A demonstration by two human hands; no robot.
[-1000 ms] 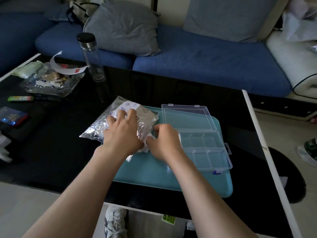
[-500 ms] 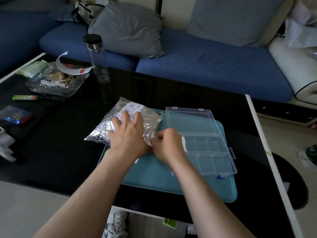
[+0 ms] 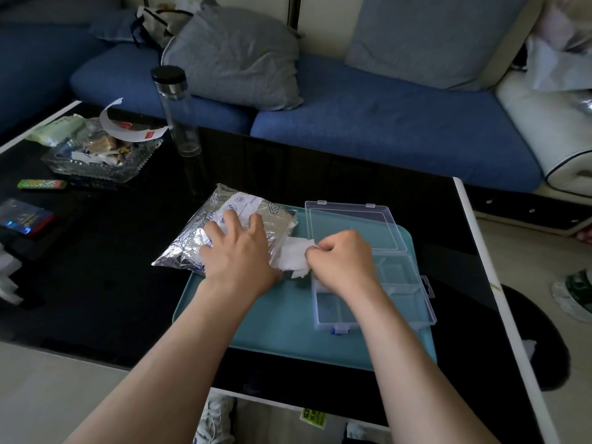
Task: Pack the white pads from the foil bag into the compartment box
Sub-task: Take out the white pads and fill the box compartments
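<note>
- White pads (image 3: 295, 258): small bunch of thin, soft white sheets, crumpled at the edges. It sits at the mouth of the foil bag (image 3: 192, 248), between bag and compartment box (image 3: 413, 302), over the teal tray (image 3: 272, 325). Can't tell if it touches the tray.
- Handling, prob.: v. light and limp, no stiffness, so it will flop and fold. Not fragile, but sheets may cling together or snag on the bag mouth.
- Where to hold: pinch near an edge or corner w/ fingertips, gently. Take a thin stack, since the compartments look small.
- R hand (image 3: 342, 261): fingers curled in, thumb and forefinger pinching the right edge of the pads.
- L hand (image 3: 238, 251): fingers spread and fairly straight, pressing flat on top of the bag to pin it.
- Foil bag: crinkly silver film w/ blue print and a white label, puffy and irregular. Looks slippery, so pinning it makes sense. It lies half on the tray, half on the table (image 3: 96, 283).
- Compartment box: clear hard plastic, rectangular, thin dividers, lid (image 3: 352, 229) hinged open and lying flat behind it. No pads seen in the cells that show; some are hidden by the R forearm.
- Tray: smooth, matte, rounded corners. Table: glossy black, reflective.
</note>
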